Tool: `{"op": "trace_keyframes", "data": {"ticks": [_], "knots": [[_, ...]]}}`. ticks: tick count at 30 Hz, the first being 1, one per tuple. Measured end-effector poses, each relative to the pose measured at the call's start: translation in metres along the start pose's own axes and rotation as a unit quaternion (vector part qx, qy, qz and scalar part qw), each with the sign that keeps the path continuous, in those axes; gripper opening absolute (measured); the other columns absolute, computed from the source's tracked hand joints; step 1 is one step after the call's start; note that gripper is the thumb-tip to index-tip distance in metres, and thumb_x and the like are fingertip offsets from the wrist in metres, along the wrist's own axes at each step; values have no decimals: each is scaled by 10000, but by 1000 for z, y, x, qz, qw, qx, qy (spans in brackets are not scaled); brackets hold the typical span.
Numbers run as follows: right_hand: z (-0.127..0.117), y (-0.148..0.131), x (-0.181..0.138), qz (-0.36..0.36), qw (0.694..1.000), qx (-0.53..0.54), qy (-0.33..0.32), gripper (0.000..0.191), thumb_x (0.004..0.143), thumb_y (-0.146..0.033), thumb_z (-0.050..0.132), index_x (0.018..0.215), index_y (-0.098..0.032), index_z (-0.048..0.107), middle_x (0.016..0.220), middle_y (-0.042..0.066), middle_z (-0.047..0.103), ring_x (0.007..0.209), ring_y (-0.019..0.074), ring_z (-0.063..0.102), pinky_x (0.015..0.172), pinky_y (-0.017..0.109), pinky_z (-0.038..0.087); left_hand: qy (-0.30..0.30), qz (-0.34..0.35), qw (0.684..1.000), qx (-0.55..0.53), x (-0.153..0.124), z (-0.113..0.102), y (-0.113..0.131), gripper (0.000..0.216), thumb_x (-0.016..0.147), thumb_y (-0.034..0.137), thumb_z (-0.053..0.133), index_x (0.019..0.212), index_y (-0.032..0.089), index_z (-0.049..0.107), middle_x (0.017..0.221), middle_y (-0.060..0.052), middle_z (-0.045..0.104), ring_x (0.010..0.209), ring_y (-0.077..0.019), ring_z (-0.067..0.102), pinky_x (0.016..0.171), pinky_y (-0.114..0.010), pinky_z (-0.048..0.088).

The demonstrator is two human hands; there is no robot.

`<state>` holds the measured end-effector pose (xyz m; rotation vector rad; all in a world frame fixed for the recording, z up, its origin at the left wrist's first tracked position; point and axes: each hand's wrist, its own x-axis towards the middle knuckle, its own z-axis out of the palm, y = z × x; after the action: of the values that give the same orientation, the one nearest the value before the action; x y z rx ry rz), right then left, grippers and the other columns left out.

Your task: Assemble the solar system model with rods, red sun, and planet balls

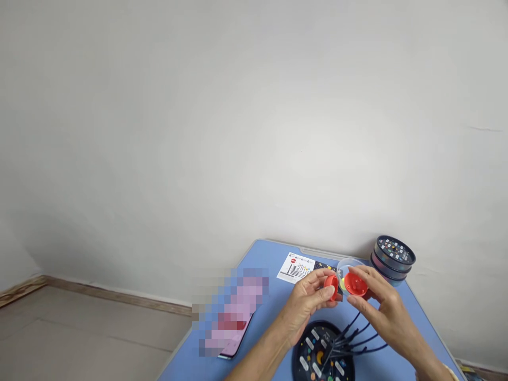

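Note:
My left hand (311, 296) grips a red half-shell (330, 287) between thumb and fingers. A second red half-shell (356, 284), its hollow side and small inner pegs facing me, is pinched in my right hand (381, 296). The two halves are apart, held side by side above the table. Behind them stands a clear round container (349, 263) with something yellow-green in it, partly hidden by my fingers. Below my hands lies a dark round base (305, 349) printed with planets and labels, with several thin dark arms (357, 346) spreading from it.
A printed instruction sheet (296, 268) lies toward the back of the blue table (270, 259). At the back right, near the wall, is a stack of round dark-rimmed containers (392, 257). A phone (238, 341), mostly blurred out, rests on the left side.

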<state>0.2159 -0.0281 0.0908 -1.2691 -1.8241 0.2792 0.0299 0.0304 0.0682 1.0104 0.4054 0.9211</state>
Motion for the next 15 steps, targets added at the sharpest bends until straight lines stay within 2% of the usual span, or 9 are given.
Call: {"op": "trace_keyframes", "data": {"ticks": [3, 6, 8, 11, 15], "knots": [[1, -2, -2, 10, 999, 11, -33, 365, 925, -387, 570, 1273, -277, 551, 1024, 36, 687, 838, 172, 645, 744, 282, 545, -13, 2, 1000, -10, -1, 0, 1, 385, 682, 307, 839, 1019, 194, 690, 984, -59, 671, 909, -206, 632, 801, -319, 492], [3, -4, -4, 36, 998, 29, -43, 270, 968, -422, 469, 1127, -251, 605, 848, 14, 679, 689, 150, 613, 650, 268, 522, -29, 4, 1000, -4, -3, 3, 2, 466, 647, 301, 858, 1071, 192, 697, 1029, -77, 675, 972, -227, 602, 822, -335, 494], [4, -5, -5, 49, 997, 33, -40, 283, 979, -439, 428, 1022, -236, 621, 794, 13, 648, 655, 148, 581, 612, 268, 498, -36, 3, 999, 0, -5, 5, 3, 476, 638, 304, 863, 1071, 191, 701, 1041, -79, 674, 987, -233, 592, 827, -338, 493], [5, -6, -4, 70, 996, 45, -39, 284, 968, -456, 446, 996, -232, 619, 778, 11, 631, 664, 152, 569, 626, 275, 489, -36, 6, 999, -6, -6, 7, 2, 466, 646, 317, 861, 1066, 199, 697, 1047, -71, 674, 1001, -230, 586, 837, -333, 488], [6, -5, -4, 81, 990, 107, -35, 266, 967, -434, 462, 998, -229, 628, 952, 46, 652, 793, 168, 604, 698, 284, 517, -56, 14, 998, -7, -6, 7, 1, 468, 668, 349, 846, 1081, 201, 683, 1116, -82, 657, 1041, -239, 572, 841, -327, 483]]}}
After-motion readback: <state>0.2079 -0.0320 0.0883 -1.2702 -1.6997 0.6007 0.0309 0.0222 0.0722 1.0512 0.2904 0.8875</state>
